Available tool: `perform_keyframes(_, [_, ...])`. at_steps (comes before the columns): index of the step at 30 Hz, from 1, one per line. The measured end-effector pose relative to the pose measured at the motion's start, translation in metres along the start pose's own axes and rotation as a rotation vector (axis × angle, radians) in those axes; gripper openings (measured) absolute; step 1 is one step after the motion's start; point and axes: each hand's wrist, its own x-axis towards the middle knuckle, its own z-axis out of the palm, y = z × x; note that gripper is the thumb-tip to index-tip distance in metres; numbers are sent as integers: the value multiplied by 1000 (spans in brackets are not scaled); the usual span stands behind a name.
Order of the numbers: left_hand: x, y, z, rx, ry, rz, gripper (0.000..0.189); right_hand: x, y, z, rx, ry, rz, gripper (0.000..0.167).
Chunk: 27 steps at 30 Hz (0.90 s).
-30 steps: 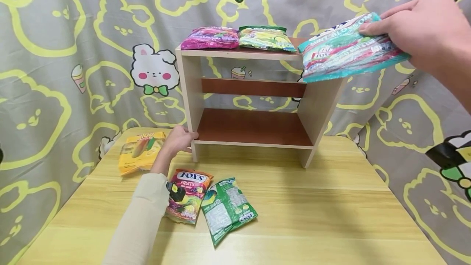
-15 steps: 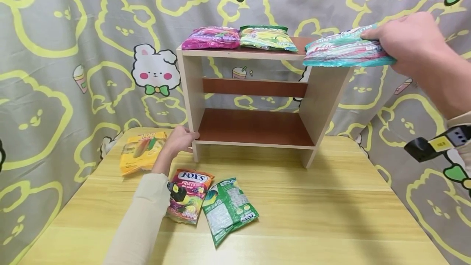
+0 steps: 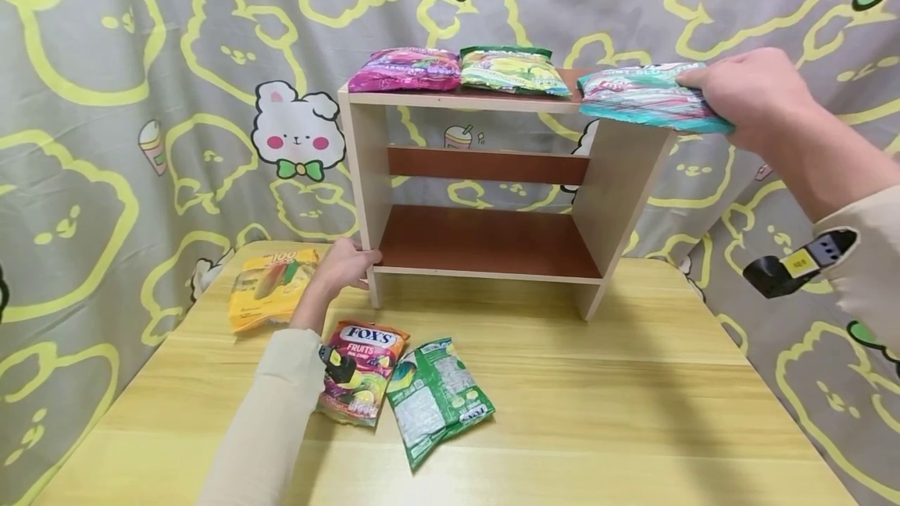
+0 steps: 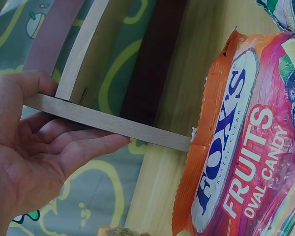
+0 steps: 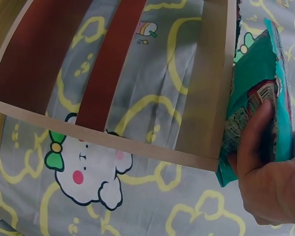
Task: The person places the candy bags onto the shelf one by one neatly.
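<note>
A small two-tier wooden shelf (image 3: 485,239) stands at the back of the table. My left hand (image 3: 343,265) grips its left side panel (image 4: 123,125), thumb on one side and fingers on the other. With my right hand (image 3: 759,92) I hold a teal bag of candy (image 3: 643,97) at the right end of the shelf's top board. The bag's left part lies over the board and its right part overhangs. In the right wrist view the thumb and fingers pinch the bag's teal wrapper (image 5: 250,73). A purple candy bag (image 3: 406,70) and a yellow-green candy bag (image 3: 513,71) lie on the top board.
On the wooden table (image 3: 598,412) lie a yellow bag (image 3: 270,291) at the left, a red-orange Fox's fruit candy bag (image 3: 362,373) under my left forearm, and a green bag (image 3: 437,397). A patterned grey curtain (image 3: 211,100) hangs close behind the shelf.
My right hand has lowered the teal bag and moved it left, from in front of the shelf's right corner onto the top board's right end. The left hand has stayed on the side panel.
</note>
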Motion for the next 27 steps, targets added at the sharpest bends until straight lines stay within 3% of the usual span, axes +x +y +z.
perform_keyframes(4, [1, -2, 0, -6, -2, 3, 33, 7, 1, 4, 5, -17, -3, 24])
perform_keyframes(10, [2, -3, 0, -16, 0, 2, 29, 12, 3, 8, -7, -46, -11, 41])
perform_keyframes(16, [1, -1, 0, -10, 1, -5, 30, 7, 5, 7, -130, -60, -30, 58])
perform_keyframes(23, [0, -1, 0, -11, -3, -2, 30, -1, 7, 4, -60, -69, -43, 43])
perform_keyframes(27, [1, -1, 1, -17, -7, 2, 30, -5, 8, -3, -32, -135, -99, 42])
